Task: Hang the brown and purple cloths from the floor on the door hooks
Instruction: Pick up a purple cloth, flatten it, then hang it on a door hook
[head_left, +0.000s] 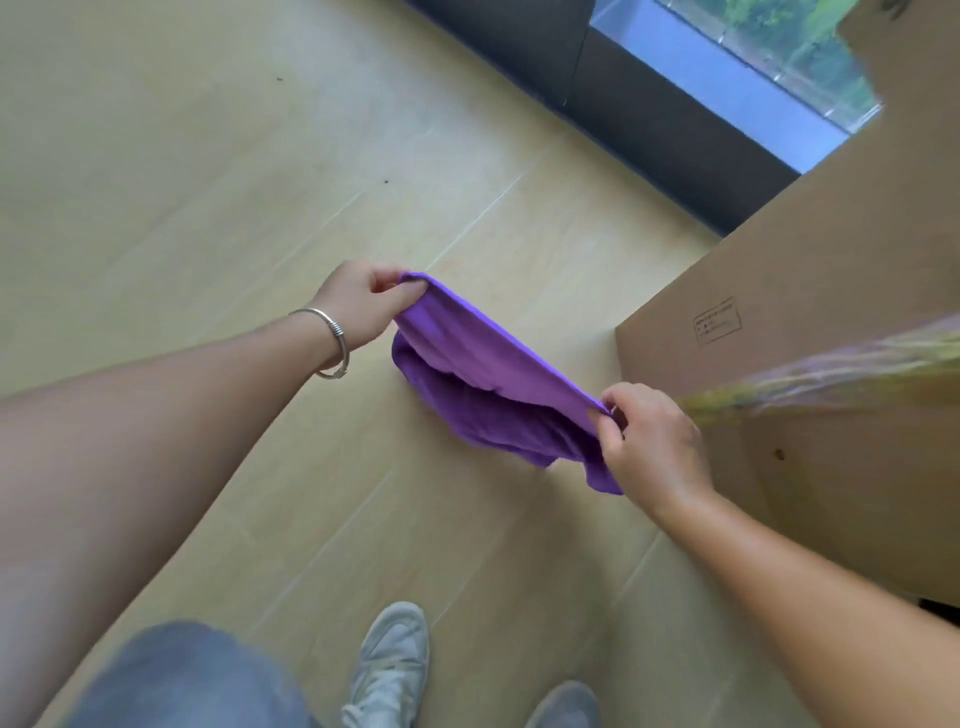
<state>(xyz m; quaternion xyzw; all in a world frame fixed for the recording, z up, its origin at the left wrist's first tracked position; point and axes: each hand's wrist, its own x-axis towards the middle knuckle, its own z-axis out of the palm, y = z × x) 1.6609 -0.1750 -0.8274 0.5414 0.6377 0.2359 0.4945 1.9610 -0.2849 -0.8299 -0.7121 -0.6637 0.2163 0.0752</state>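
Fingers of the left hand (358, 301) and right hand (649, 441) pinch opposite corners of the purple cloth (483, 374), arms outstretched.

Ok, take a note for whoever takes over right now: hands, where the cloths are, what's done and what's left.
Left hand pinches one corner of the purple cloth; right hand pinches the opposite corner.
The cloth is stretched between them above the floor, its rest sagging below, beside a cardboard box.
Brown cloth and door hooks: not in view.
Done: purple cloth picked up.
Left: hang it; whether the brown cloth is hung cannot be told.
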